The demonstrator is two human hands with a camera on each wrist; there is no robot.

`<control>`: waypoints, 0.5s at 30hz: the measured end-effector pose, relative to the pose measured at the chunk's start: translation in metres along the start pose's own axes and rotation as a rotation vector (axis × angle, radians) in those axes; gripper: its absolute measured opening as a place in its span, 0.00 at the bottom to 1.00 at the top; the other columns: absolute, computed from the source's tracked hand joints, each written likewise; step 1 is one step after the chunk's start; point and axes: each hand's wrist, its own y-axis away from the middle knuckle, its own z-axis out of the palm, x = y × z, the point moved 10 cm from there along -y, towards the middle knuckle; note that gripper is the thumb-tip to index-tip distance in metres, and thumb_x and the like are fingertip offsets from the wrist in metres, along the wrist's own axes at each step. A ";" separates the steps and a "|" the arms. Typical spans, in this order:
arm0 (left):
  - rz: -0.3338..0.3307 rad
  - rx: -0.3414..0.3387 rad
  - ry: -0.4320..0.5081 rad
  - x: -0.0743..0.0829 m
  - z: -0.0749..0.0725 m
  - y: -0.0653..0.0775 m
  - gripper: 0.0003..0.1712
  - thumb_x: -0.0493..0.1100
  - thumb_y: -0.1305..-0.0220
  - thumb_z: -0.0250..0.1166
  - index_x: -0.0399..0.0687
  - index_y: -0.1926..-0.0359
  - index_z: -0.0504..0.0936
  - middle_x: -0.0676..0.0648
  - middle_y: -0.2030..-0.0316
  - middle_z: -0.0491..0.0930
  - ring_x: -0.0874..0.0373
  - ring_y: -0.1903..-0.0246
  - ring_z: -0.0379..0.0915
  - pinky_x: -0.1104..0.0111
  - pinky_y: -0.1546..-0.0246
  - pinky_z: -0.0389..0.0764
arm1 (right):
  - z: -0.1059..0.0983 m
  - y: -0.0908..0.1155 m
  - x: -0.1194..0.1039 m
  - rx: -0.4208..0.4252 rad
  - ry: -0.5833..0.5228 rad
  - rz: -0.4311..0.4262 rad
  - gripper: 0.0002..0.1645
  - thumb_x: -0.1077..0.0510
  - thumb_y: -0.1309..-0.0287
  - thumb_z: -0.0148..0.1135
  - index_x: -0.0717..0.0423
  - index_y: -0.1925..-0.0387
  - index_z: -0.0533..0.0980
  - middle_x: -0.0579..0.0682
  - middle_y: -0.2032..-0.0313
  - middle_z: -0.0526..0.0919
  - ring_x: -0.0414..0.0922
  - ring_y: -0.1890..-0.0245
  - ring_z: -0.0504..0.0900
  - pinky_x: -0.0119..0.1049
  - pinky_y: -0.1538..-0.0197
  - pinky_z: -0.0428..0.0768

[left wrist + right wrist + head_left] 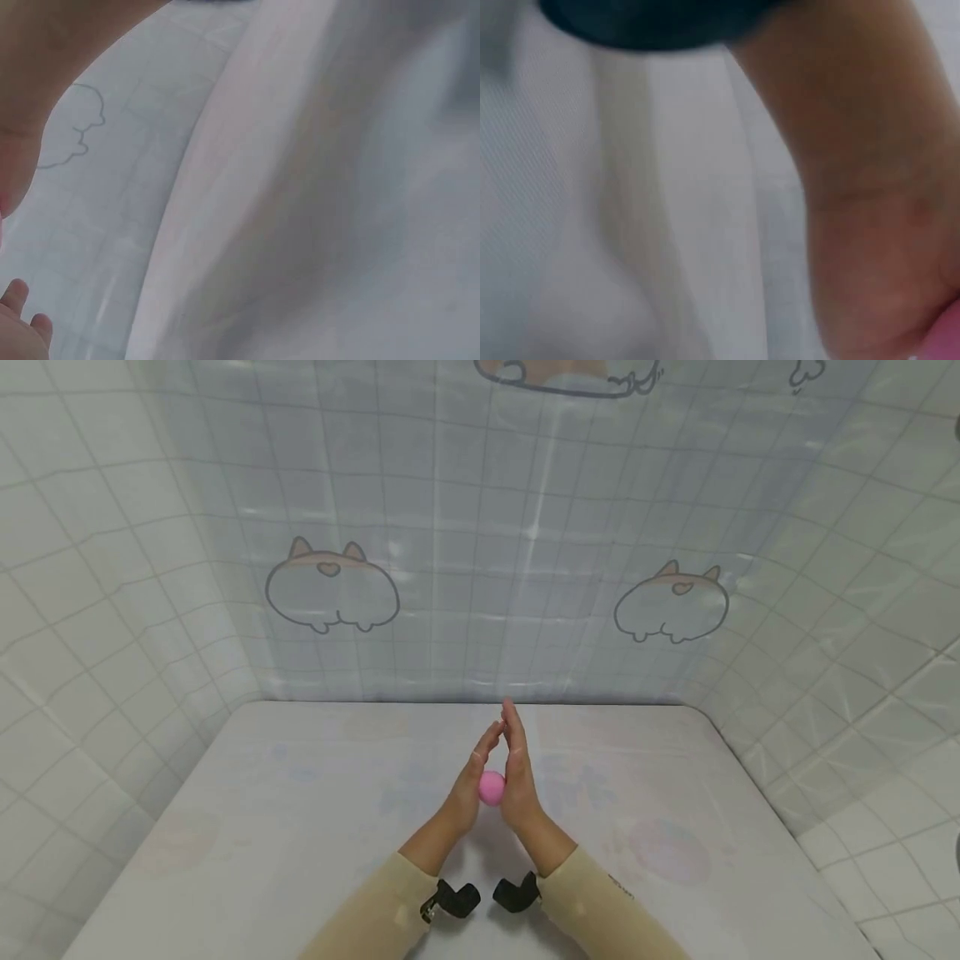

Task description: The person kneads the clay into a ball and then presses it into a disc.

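A round pink ball [492, 787] sits between the two palms, touched from both sides. My left hand [470, 783] presses on its left with fingers straight and pointing away. From the right, my right hand [518, 781] presses against it, its fingers also straight. The fingertips of both hands lean together at the far end. In the right wrist view a piece of the pink ball [941, 337] shows at the lower right corner, beside the heel of a hand. The left wrist view catches only fingertips [15, 294] and part of a wrist at its left edge.
Beneath the hands lies a pale table [300, 802] with faint coloured patches. A grid-patterned curtain [480, 610] with cartoon dog drawings rises behind it and along both sides. Black wrist cameras [459, 900] sit close together near the cuffs of the beige sleeves [375, 910].
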 end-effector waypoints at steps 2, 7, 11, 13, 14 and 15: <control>0.003 -0.025 -0.002 -0.001 0.004 0.002 0.37 0.57 0.19 0.22 0.41 0.21 0.48 0.41 0.22 0.49 0.39 0.25 0.44 0.34 0.32 0.42 | -0.002 -0.002 0.004 0.002 0.010 0.038 0.52 0.26 0.28 0.23 0.59 0.21 0.44 0.60 0.22 0.46 0.57 0.23 0.45 0.67 0.29 0.44; 0.064 -0.040 0.009 0.007 0.008 0.004 0.41 0.62 0.21 0.21 0.40 0.21 0.47 0.40 0.22 0.47 0.38 0.26 0.45 0.35 0.32 0.44 | -0.005 -0.006 0.017 -0.013 0.046 0.109 0.50 0.25 0.28 0.24 0.55 0.21 0.46 0.56 0.22 0.45 0.53 0.22 0.42 0.64 0.28 0.42; 0.123 -0.010 0.029 0.020 0.007 0.002 0.42 0.65 0.22 0.22 0.42 0.21 0.46 0.42 0.21 0.42 0.40 0.25 0.42 0.37 0.31 0.44 | -0.001 -0.005 0.030 -0.064 0.025 0.172 0.50 0.25 0.29 0.23 0.53 0.20 0.45 0.54 0.21 0.44 0.54 0.22 0.41 0.66 0.28 0.41; 0.161 0.025 0.024 0.027 0.003 0.001 0.43 0.65 0.22 0.22 0.41 0.21 0.45 0.41 0.21 0.41 0.40 0.24 0.42 0.38 0.30 0.43 | 0.005 -0.003 0.035 -0.103 -0.013 0.205 0.51 0.24 0.30 0.23 0.51 0.20 0.44 0.52 0.21 0.43 0.53 0.22 0.40 0.67 0.29 0.39; 0.178 0.048 0.018 0.031 0.000 0.000 0.43 0.65 0.22 0.23 0.41 0.21 0.44 0.41 0.21 0.41 0.41 0.25 0.42 0.39 0.30 0.44 | 0.007 -0.002 0.036 -0.121 -0.032 0.212 0.51 0.23 0.30 0.23 0.51 0.20 0.44 0.52 0.21 0.42 0.53 0.22 0.41 0.67 0.29 0.39; 0.191 0.072 0.009 0.034 -0.002 -0.001 0.44 0.66 0.23 0.23 0.39 0.21 0.44 0.40 0.21 0.42 0.40 0.24 0.42 0.39 0.30 0.44 | 0.011 -0.001 0.036 -0.139 -0.050 0.213 0.51 0.23 0.31 0.23 0.51 0.20 0.44 0.52 0.21 0.43 0.53 0.22 0.41 0.67 0.29 0.40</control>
